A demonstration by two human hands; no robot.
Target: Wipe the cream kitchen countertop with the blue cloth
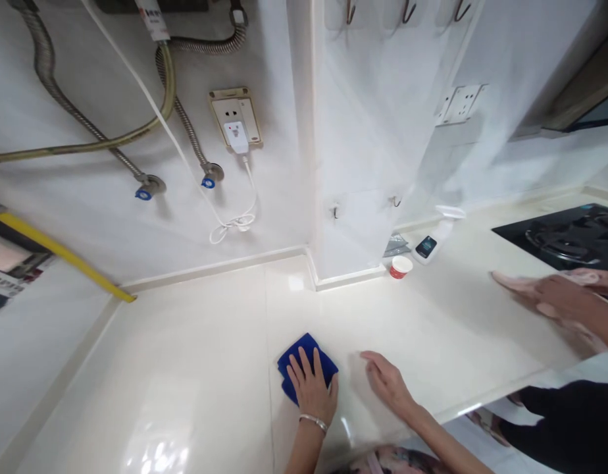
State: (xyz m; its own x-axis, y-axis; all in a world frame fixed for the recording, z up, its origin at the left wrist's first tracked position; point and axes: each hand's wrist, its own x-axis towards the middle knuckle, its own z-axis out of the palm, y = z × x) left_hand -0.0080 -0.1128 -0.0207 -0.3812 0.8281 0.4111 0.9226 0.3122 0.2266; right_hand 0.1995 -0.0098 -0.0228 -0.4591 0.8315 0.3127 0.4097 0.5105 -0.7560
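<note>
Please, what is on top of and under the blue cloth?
The left hand rests on the cloth. Counter shows around it; whatever lies directly underneath is covered.

Left hand hides part of the blue cloth — stove cut off at right

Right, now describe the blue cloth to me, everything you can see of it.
The blue cloth is deep, even blue and looks like soft fabric. It seems folded into a rough, compact pad, with corners jutting out at its edges. It lies flat on the pale, glossy counter, just right of a thin seam. The person's left hand rests palm down on it, fingers spread, hiding its middle and near part.
</note>
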